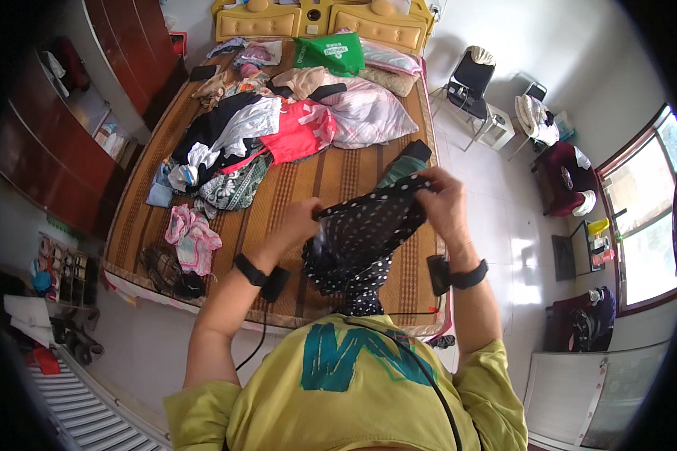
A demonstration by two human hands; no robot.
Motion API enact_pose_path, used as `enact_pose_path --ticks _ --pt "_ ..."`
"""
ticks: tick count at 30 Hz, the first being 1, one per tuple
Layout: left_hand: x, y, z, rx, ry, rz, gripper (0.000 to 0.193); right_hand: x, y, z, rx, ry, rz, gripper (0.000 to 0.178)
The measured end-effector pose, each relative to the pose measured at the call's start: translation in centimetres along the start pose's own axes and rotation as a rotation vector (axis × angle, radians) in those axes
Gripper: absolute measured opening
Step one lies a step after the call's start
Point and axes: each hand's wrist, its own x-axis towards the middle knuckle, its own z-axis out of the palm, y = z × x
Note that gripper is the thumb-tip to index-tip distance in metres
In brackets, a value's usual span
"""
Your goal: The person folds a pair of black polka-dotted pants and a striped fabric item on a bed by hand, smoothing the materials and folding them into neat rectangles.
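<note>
The dotted cloth (362, 234) is between the two hands, held up over the bed (297, 182), with its loose part hanging down toward the shirt (308, 417). The step in hand looks like opening the cloth out by its top edge. The left hand (299, 223) has its fingers curled in and grips one end of that edge, though its fingertips are hard to see. The right hand (445, 203) pinches the other end between thumb and fingers. Both arms reach out in front, with the elbows bent and wide apart, and the right hand is a bit higher than the left. The next move seems to call for a firm hold at both ends and a small pull apart, so the folds come out flat. The green cloth (405, 171) lies just past the right hand, and the pink cloth (194, 240) lies left of the left hand.
</note>
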Motion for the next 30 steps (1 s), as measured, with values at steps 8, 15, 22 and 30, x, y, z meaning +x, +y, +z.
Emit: enact_pose_path --ticks 8,15,22,30 --pt "3.1 -4.2 -10.7 0.334 0.300 -0.101 0.019 6.4 1.3 -4.8 -0.061 0.027 0.098 0.020" --pt "6.1 2.2 -19.4 0.452 0.765 0.118 0.019 11.5 -1.9 -8.0 -0.224 0.092 -0.079 0.021" --pt "6.1 9.1 -27.2 -0.274 0.610 0.147 0.017 11.0 -9.8 -11.0 0.070 -0.255 -0.027 0.029" --pt "3.7 11.4 -28.8 0.732 0.245 0.143 0.032 12.1 -13.0 -11.7 -0.144 -0.461 -0.065 0.030"
